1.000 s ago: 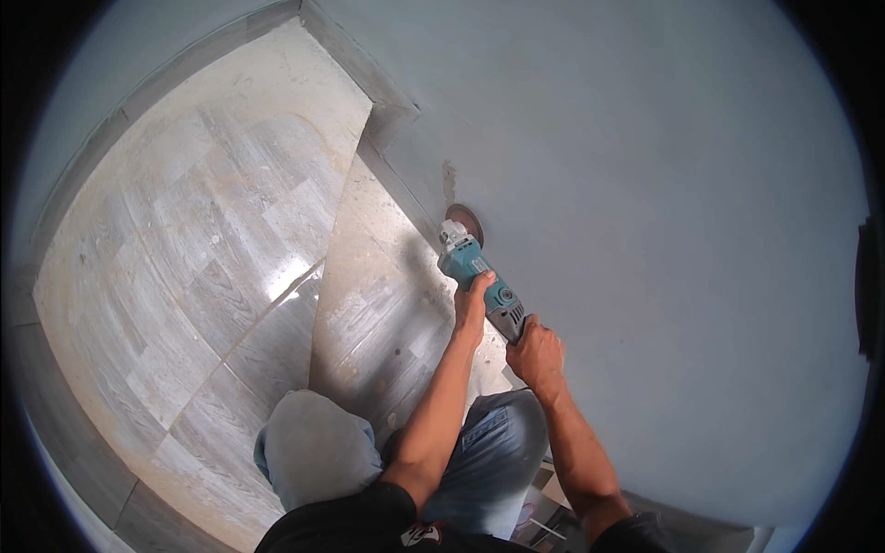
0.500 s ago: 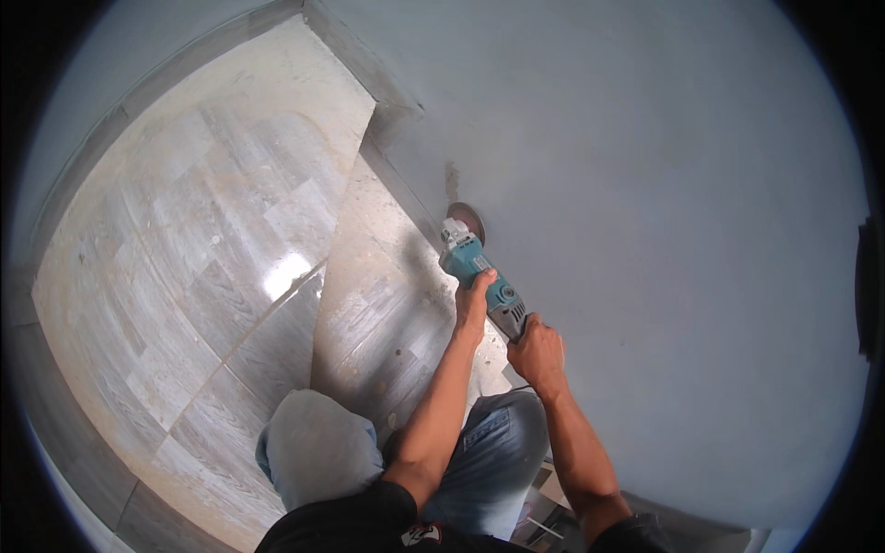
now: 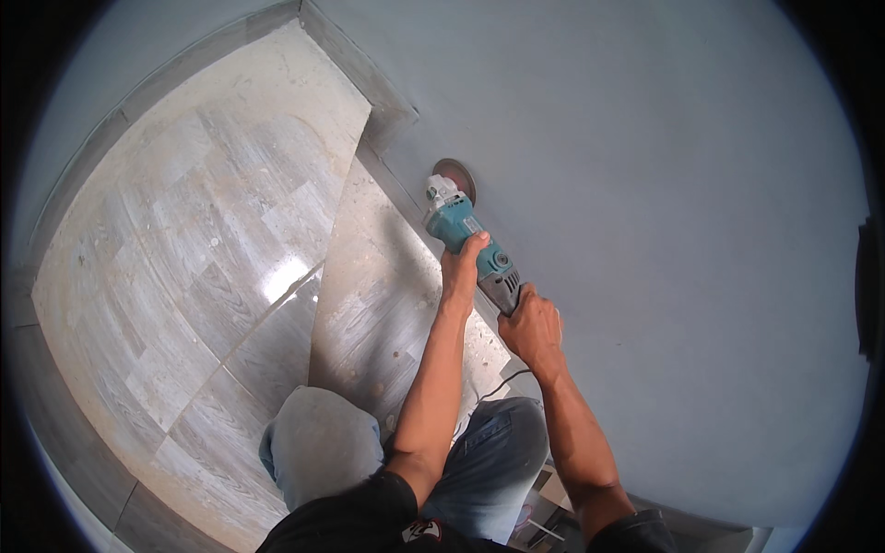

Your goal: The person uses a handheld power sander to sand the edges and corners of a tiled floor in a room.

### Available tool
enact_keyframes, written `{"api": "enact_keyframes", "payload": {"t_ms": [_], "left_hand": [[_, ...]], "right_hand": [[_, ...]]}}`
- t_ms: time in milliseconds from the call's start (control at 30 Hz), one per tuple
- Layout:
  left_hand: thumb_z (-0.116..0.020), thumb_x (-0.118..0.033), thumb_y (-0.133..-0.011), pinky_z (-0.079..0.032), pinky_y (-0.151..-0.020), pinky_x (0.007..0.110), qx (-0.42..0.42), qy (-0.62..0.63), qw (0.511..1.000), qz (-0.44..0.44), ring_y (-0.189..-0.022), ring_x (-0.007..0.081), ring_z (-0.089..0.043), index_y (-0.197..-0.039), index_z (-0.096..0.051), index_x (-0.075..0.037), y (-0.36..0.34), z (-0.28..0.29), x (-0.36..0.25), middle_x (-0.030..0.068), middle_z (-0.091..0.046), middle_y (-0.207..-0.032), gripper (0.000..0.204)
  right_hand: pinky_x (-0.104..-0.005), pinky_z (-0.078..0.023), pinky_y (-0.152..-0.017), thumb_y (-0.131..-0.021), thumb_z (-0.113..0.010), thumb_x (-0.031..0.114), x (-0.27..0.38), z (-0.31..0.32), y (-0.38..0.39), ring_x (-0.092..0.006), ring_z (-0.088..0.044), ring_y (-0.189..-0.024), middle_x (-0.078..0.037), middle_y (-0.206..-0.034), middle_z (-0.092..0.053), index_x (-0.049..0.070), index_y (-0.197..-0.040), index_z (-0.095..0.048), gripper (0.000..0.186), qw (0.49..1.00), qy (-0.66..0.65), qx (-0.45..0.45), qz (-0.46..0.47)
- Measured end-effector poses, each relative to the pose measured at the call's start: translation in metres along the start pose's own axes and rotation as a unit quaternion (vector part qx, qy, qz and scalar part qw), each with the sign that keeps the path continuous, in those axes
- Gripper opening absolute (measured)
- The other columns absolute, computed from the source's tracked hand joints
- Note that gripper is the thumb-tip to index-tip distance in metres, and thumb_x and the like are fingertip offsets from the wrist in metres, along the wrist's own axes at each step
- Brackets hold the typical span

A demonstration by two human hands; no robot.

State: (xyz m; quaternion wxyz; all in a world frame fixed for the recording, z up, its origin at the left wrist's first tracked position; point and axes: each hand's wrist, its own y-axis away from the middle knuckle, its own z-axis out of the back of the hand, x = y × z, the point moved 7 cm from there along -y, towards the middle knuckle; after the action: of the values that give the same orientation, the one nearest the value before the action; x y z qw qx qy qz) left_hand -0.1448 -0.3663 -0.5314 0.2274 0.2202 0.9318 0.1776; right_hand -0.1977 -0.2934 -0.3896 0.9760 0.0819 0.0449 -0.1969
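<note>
While my left hand (image 3: 461,265) grips the grinder (image 3: 455,224) by its body, my right hand (image 3: 533,324) clasps its rear | disc (image 3: 459,180) at wall (image 3: 645,230), just above skirting (image 3: 391,178) | I judge: light, even pressure; cord (image 3: 503,381) kept clear

Grinder (image 3: 454,221) before wall (image 3: 682,258), floor (image 3: 207,249) at left

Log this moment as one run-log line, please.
left hand: around teal grinder | right hand: around its rear end | disc: at grey-blue wall, contact unclear
</note>
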Motion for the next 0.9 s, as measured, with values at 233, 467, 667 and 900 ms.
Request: {"api": "enact_keyframes", "payload": {"t_ms": [233,467,667,900], "left_hand": [[-0.071,-0.036,-0.08,-0.037,-0.098,0.034,-0.023,-0.008,0.999,0.021,-0.101,0.0188,-0.054,-0.112,-0.06,0.0,0.027,0.0,0.021,0.0071,-0.059,-0.106,0.05],[-0.072,-0.037,-0.078,-0.037,-0.099,0.034,0.0,0.001,1.0,-0.013,-0.104,0.0197,-0.053,-0.113,-0.059,0.001,0.009,-0.003,0.003,0.0086,-0.06,-0.108,0.053],[-0.072,-0.038,-0.078,-0.037,-0.099,0.034,-0.004,-0.02,1.0,-0.01,-0.105,0.0211,-0.053,-0.113,-0.06,0.002,0.004,-0.006,0.001,0.0097,-0.061,-0.108,0.055],[-0.071,-0.036,-0.079,-0.039,-0.096,0.035,-0.048,-0.001,0.999,0.02,-0.102,0.0199,-0.055,-0.111,-0.062,0.001,0.032,0.004,0.034,0.009,-0.062,-0.104,0.05]], "right_hand": [[-0.0535,-0.053,-0.071,-0.07,-0.066,0.012,-0.025,-0.014,0.018,-0.049,-0.065,-0.074,-0.032,-0.076,-0.065,-0.006,-0.089,-0.056,0.028,1.0,0.01,0.012,-0.003],[-0.0539,-0.053,-0.072,-0.071,-0.067,0.013,-0.009,0.001,0.008,-0.0493,-0.065,-0.075,-0.032,-0.077,-0.064,-0.005,-0.09,-0.056,0.028,1.0,-0.007,-0.012,0.012],[-0.0539,-0.053,-0.073,-0.07,-0.067,0.013,-0.009,0.0,0.0,-0.0491,-0.065,-0.077,-0.033,-0.078,-0.065,-0.005,-0.09,-0.056,0.029,1.0,0.004,-0.012,0.012],[-0.0535,-0.053,-0.072,-0.07,-0.067,0.013,-0.034,-0.018,0.017,-0.0489,-0.065,-0.076,-0.032,-0.078,-0.065,-0.005,-0.09,-0.056,0.029,0.999,0.023,0.029,0.011]]}}
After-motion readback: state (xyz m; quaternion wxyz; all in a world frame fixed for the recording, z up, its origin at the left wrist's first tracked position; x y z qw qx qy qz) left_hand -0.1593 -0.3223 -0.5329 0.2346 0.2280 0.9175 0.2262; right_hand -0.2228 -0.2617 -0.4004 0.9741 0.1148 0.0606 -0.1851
